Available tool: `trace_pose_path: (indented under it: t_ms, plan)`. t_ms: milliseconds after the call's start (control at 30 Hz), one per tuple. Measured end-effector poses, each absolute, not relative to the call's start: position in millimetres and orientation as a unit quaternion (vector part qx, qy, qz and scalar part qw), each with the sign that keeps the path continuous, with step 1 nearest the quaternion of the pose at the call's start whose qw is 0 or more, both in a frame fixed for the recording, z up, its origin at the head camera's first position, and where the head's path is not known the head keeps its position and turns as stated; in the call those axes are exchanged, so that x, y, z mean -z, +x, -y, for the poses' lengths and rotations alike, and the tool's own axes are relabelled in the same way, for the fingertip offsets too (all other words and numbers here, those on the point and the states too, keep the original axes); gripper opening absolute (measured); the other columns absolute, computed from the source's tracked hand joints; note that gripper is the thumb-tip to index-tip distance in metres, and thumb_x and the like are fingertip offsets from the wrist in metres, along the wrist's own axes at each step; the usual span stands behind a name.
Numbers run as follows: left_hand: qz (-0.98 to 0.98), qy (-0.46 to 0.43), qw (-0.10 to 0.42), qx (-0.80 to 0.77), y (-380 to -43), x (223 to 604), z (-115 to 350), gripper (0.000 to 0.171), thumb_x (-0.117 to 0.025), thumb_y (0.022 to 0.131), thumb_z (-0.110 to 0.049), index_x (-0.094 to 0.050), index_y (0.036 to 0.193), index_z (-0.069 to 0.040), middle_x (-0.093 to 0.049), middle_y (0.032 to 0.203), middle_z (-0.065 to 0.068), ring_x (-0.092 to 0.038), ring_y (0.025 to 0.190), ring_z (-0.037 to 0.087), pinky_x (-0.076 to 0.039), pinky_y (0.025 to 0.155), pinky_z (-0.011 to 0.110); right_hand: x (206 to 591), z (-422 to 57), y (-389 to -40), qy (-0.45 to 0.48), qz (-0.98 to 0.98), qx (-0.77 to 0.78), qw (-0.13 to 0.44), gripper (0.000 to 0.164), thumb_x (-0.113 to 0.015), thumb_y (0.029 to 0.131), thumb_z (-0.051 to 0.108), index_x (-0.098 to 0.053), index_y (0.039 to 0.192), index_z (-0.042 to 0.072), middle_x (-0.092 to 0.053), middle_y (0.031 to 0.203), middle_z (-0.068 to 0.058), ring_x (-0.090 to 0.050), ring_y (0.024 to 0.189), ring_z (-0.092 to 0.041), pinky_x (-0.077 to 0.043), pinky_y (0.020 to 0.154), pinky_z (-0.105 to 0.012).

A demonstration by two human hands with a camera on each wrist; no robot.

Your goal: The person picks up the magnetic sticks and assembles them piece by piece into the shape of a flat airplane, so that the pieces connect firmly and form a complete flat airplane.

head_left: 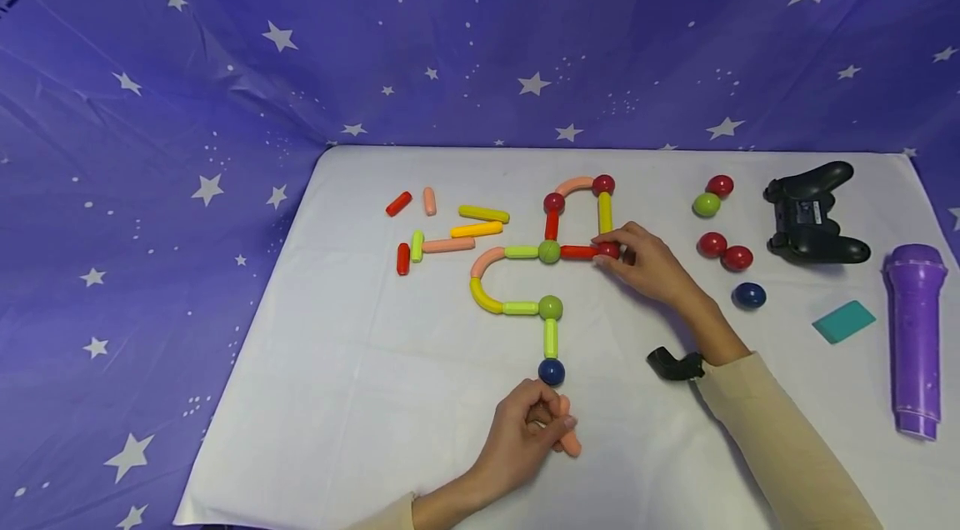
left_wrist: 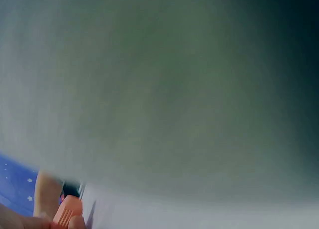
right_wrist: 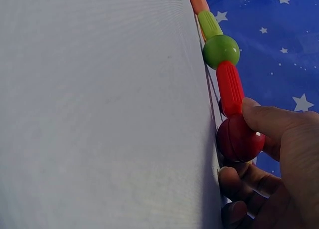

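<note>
My left hand (head_left: 517,437) pinches a peach magnetic stick (head_left: 572,440) between thumb and fingers, just below the blue ball (head_left: 551,372). In the left wrist view a blurred sleeve covers most of the picture, with the peach stick (left_wrist: 70,208) at the bottom. My right hand (head_left: 651,267) grips a red ball (right_wrist: 240,138) at the end of a red stick (head_left: 577,252). That stick joins a green ball (head_left: 550,252). A yellow stick (head_left: 605,213) runs from the gripped ball up to another red ball (head_left: 603,185). A curved chain (head_left: 483,297) leads down to a second green ball (head_left: 551,307).
Several loose sticks (head_left: 448,246) lie at the left. At the right are loose red balls (head_left: 712,244), a green ball (head_left: 707,205), a blue ball (head_left: 749,296), a black game controller (head_left: 810,217), a teal block (head_left: 843,322) and a purple toy microphone (head_left: 917,338).
</note>
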State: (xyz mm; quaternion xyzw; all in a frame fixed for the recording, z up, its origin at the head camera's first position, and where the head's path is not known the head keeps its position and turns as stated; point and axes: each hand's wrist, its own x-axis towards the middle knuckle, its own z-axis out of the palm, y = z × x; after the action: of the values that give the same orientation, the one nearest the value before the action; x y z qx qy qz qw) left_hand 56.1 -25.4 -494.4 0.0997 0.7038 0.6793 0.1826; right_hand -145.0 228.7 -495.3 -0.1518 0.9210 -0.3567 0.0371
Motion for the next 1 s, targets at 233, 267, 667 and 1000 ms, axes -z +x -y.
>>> trace_pose_path:
  t_ms: [233, 267, 667, 1000]
  plan:
    - [-0.662, 0.085, 0.198, -0.718, 61.2, 498.1, 23.9, 0.02, -0.071, 0.089, -0.014, -0.062, 0.098, 0.001, -0.068, 0.099, 0.024, -0.073, 0.084, 0.017, -0.058, 0.078, 0.028, 494.0, -228.3, -144.8, -0.147, -0.923, 0.354, 0.043, 0.034, -0.073, 0.089, 0.022, -0.067, 0.121, 0.01, -0.057, 0.099, -0.008, -0.051, 0.08, -0.021, -0.046, 0.07, -0.031]
    - [-0.657, 0.081, 0.201, -0.722, 61.5, 499.1, 23.6, 0.022, -0.072, 0.088, -0.014, -0.064, 0.099, 0.003, -0.069, 0.1, 0.025, -0.073, 0.086, 0.015, -0.057, 0.08, 0.027, 493.9, -228.3, -144.8, -0.146, -0.923, 0.354, 0.044, 0.034, -0.073, 0.089, 0.022, -0.067, 0.121, 0.011, -0.057, 0.099, -0.008, -0.051, 0.08, -0.021, -0.046, 0.07, -0.031]
    - [-0.577, -0.04, 0.287, -0.764, 61.2, 493.1, 15.2, 0.033, -0.067, 0.092, -0.011, -0.066, 0.122, 0.002, -0.069, 0.118, 0.02, -0.064, 0.114, 0.011, -0.05, 0.092, 0.02, 493.5, -227.9, -146.1, -0.148, -0.923, 0.352, 0.043, 0.034, -0.072, 0.09, 0.021, -0.067, 0.121, 0.011, -0.057, 0.099, -0.008, -0.051, 0.08, -0.022, -0.046, 0.071, -0.033]
    - [-0.529, -0.105, 0.323, -0.778, 54.8, 484.3, 14.9, 0.035, -0.06, 0.093, -0.003, -0.061, 0.126, 0.006, -0.067, 0.12, 0.021, -0.067, 0.104, 0.011, -0.052, 0.094, 0.026, 495.4, -228.4, -145.4, -0.151, -0.923, 0.352, 0.041, 0.033, -0.072, 0.09, 0.022, -0.067, 0.12, 0.01, -0.056, 0.097, -0.009, -0.051, 0.079, -0.021, -0.045, 0.069, -0.032]
